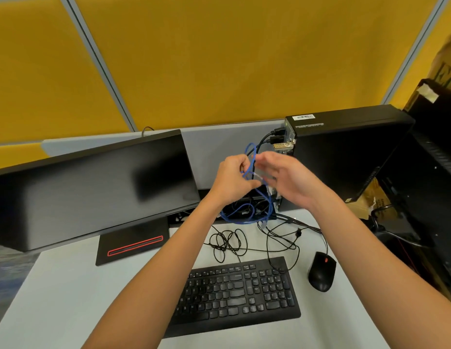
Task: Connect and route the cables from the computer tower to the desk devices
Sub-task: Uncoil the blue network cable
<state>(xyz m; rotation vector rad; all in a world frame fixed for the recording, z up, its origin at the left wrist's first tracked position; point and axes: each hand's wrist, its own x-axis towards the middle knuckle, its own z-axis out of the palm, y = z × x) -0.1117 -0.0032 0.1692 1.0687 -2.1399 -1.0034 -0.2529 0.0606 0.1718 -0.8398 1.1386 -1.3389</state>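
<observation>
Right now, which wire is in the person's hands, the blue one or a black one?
The blue cable. The left hand grips its loops; the thin black wires lie loose on the desk.

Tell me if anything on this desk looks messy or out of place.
Yes. The blue cable lies in a loose tangle behind the keyboard, mixed with thin black cables sprawled in loops. The monitor also sits tilted, not level.
</observation>
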